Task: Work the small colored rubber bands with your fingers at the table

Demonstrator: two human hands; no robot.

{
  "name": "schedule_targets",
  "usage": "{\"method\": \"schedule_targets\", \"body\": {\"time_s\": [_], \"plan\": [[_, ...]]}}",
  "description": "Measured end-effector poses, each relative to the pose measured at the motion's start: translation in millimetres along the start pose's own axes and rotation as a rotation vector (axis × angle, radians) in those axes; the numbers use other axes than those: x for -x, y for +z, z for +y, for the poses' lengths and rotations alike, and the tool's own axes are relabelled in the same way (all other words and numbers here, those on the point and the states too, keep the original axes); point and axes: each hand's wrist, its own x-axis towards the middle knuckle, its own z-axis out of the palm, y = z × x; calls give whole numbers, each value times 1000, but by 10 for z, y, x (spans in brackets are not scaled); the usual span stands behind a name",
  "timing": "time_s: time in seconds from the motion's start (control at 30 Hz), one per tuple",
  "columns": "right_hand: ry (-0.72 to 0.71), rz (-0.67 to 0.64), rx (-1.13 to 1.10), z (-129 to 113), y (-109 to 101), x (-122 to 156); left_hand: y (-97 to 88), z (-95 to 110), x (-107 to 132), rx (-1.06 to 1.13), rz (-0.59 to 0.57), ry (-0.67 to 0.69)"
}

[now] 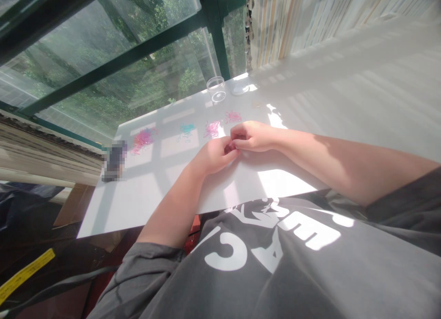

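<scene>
My left hand point(217, 153) and my right hand point(255, 136) meet over the white table, their fingertips pinched together and touching. Whatever lies between the fingers is too small and too hidden to make out. Just beyond them are a pile of thin pink bits point(212, 129) and another pinkish-red pile point(233, 116). Farther left lie a teal pile point(187, 129) and a larger mixed pile of pink, orange and purple bits point(143, 139). These bits look like fine strands or small loops; their exact kind is unclear.
A clear round jar point(216, 90) stands at the table's window edge, with a clear lid-like disc point(240, 88) beside it. A blurred-out dark object point(115, 161) rests at the left end of the white table point(127, 204). The green-framed window point(138, 48) borders the far side.
</scene>
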Motion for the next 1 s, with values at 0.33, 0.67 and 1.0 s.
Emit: {"method": "schedule_targets", "body": {"time_s": [0.33, 0.67, 1.0], "plan": [[5, 6, 9, 19, 13, -9, 0, -1, -1, 7, -3, -8], [0, 10, 12, -3, 8, 4, -4, 13, 1, 6, -3, -7], [-12, 8, 13, 18, 8, -5, -3, -15, -3, 8, -5, 2]]}}
